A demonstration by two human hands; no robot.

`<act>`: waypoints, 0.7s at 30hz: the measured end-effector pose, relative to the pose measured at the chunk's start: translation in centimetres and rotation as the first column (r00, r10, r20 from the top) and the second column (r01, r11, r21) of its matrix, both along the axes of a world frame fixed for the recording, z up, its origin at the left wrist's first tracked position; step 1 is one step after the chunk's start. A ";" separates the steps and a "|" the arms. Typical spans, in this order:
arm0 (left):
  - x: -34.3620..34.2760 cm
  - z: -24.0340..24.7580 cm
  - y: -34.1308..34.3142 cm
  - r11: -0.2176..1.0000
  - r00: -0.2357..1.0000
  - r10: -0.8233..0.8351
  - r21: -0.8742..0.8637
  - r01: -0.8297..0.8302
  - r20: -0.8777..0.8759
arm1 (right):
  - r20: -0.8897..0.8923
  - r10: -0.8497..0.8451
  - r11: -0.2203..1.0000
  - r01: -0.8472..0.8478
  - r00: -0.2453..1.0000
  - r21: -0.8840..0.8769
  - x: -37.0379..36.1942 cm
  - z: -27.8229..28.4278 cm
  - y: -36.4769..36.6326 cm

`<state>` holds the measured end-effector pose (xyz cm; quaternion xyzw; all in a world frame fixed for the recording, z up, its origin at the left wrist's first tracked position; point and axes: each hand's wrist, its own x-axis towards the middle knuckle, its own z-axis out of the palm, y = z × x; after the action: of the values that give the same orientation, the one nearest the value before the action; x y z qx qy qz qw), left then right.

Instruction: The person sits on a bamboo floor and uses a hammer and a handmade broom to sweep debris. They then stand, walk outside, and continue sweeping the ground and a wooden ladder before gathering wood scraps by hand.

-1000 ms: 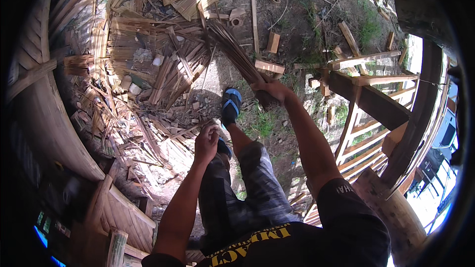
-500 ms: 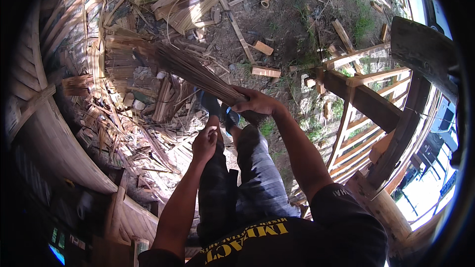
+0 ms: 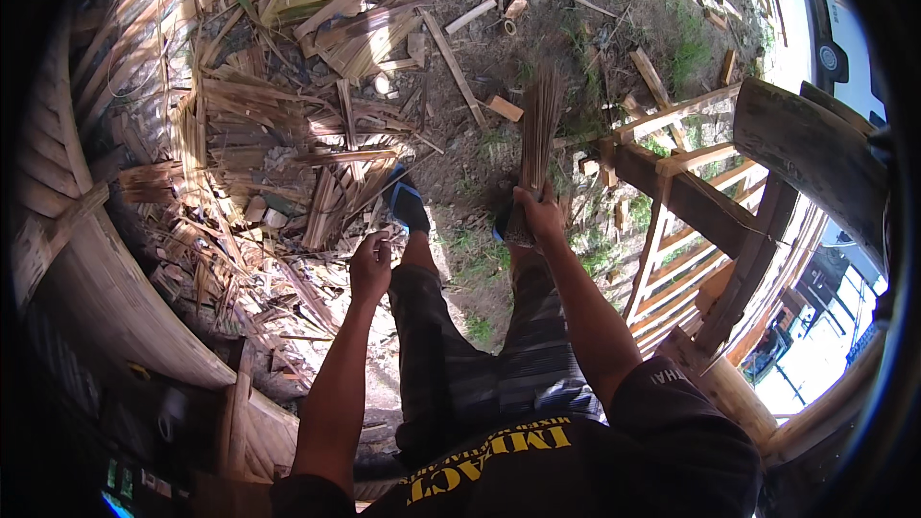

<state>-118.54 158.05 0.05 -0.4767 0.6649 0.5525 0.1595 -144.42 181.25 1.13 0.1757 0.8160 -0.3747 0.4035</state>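
Observation:
My right hand [image 3: 542,216] is closed around the bound end of a stick broom [image 3: 544,125], a bundle of thin brown sticks. The broom points away from me over the bare soil, and its far ends are blurred. Below the grip, part of the bundle [image 3: 518,227] overlaps my right foot in the picture. My left hand [image 3: 370,267] hangs in the air above the wood scraps, its fingers loosely curled in with nothing showing in them.
Heaped split wood and dry strips [image 3: 326,197] cover the ground at left. A small wood block [image 3: 504,108] and long sticks lie ahead. A slatted wooden frame [image 3: 686,221] stands at right, beside a dark curved panel [image 3: 806,139]. A curved woven wall [image 3: 144,278] borders the left.
The broom has swung from the left over the scraps to the right, now pointing straight ahead. My right hand moved right with it. My feet stand farther apart, and my left hand shifted slightly left.

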 end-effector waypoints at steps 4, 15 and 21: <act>1.3 -0.8 1.8 0.998 0.998 -0.038 0.054 0.036 0.044 | 0.112 -0.039 0.996 0.048 0.993 -0.075 -1.0 -3.2 3.2; 0.2 0.6 2.8 0.995 0.991 -0.063 0.082 0.054 0.115 | -0.050 -0.092 0.996 0.093 0.994 0.015 1.6 -1.1 6.3; -0.4 0.2 3.0 0.994 1.000 0.005 0.112 -0.008 0.026 | 0.032 -0.251 0.968 0.251 0.967 -0.006 -7.7 -3.7 2.3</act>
<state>-118.99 161.04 0.24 -0.4763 0.6291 0.5833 0.1927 -152.10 183.60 -2.53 0.2813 0.7791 -0.4241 0.3662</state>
